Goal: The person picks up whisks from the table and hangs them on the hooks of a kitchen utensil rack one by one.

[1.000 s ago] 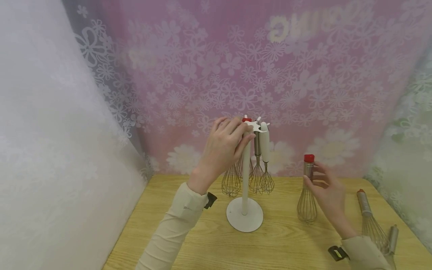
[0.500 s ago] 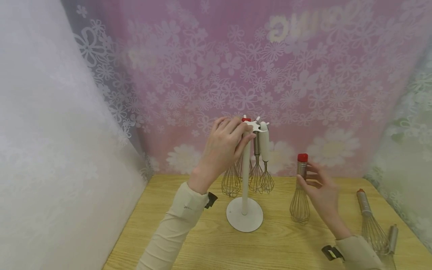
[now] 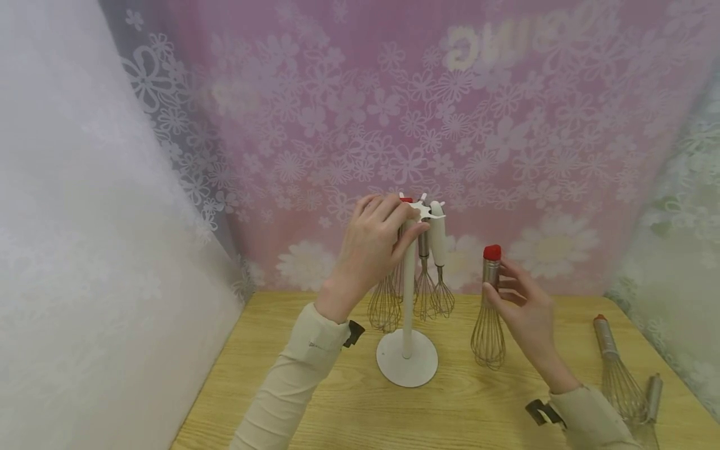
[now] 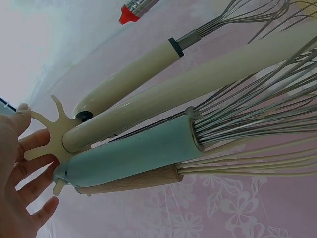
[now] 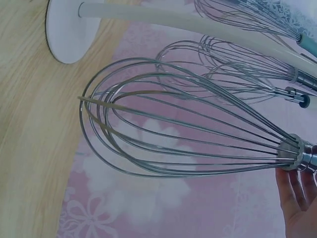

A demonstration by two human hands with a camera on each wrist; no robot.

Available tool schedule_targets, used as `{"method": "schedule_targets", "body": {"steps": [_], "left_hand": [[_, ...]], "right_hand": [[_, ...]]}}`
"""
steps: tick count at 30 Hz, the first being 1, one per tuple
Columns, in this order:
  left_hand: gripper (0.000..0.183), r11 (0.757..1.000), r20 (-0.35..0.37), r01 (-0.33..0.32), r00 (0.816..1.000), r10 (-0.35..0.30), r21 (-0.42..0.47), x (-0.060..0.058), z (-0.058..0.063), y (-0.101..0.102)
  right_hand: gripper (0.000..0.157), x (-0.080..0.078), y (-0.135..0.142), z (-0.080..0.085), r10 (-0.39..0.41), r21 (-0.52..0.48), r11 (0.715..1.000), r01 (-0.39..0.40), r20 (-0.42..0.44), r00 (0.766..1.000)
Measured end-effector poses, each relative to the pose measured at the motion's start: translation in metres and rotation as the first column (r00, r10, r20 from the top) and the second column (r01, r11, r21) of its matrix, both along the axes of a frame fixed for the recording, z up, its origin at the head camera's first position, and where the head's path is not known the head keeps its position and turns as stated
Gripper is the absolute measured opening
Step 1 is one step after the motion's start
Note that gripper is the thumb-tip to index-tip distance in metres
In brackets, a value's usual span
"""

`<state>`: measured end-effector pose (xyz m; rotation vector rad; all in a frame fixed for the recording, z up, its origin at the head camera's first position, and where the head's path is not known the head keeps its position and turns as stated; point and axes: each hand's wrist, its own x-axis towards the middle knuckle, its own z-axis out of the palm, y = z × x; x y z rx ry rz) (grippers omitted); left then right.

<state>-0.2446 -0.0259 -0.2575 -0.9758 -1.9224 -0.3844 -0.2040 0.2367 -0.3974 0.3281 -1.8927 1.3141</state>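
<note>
A white stand with a pronged hook top (image 3: 424, 210) rises from a round base (image 3: 407, 369). My left hand (image 3: 374, 244) grips the hook top, its thumb and fingers on the prongs. Several whisks hang from it, among them a white-handled whisk (image 3: 437, 237); the left wrist view shows a teal-handled whisk (image 4: 133, 144) and a wooden-handled whisk (image 4: 133, 181). To the right of the stand, my right hand (image 3: 525, 312) pinches the metal handle of a red-capped whisk (image 3: 491, 272), upright with wires down. In the right wrist view its wire loops (image 5: 188, 124) fill the middle.
On the right side of the wooden table (image 3: 315, 406) lie a whisk with an orange-red end (image 3: 610, 344) and a metal-handled tool (image 3: 654, 400), partly hidden by my right sleeve. Patterned curtains (image 3: 337, 125) stand behind and at the sides.
My right hand has moved left with the red-capped whisk, nearer the stand and slightly higher. The stand's top has turned or tilted slightly under my left hand, which stays in place.
</note>
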Motion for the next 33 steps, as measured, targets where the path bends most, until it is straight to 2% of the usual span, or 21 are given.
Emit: {"method": "schedule_targets", "body": {"steps": [5, 17, 29, 33], "left_hand": [[0.025, 1.0, 0.006, -0.009, 1.0, 0.009, 0.0, 0.0, 0.0, 0.001], [0.024, 0.999, 0.044, -0.011, 0.999, 0.013, -0.042, 0.005, 0.002, -0.002], [0.025, 0.993, 0.014, 0.004, 1.0, -0.003, -0.12, 0.002, 0.003, -0.01], [0.024, 0.99, 0.036, 0.005, 0.999, 0.0, -0.143, 0.003, 0.006, -0.013]], "right_hand": [[0.056, -0.005, 0.001, 0.0, 0.017, -0.001, 1.0, -0.017, 0.004, 1.0], [0.055, -0.001, -0.006, 0.017, 0.058, 0.001, 0.998, -0.058, 0.008, 0.998], [0.053, 0.003, -0.018, 0.038, 0.11, 0.008, 0.994, -0.11, 0.008, 0.994], [0.052, 0.005, -0.024, 0.047, 0.131, 0.012, 0.991, -0.132, 0.014, 0.991]]}}
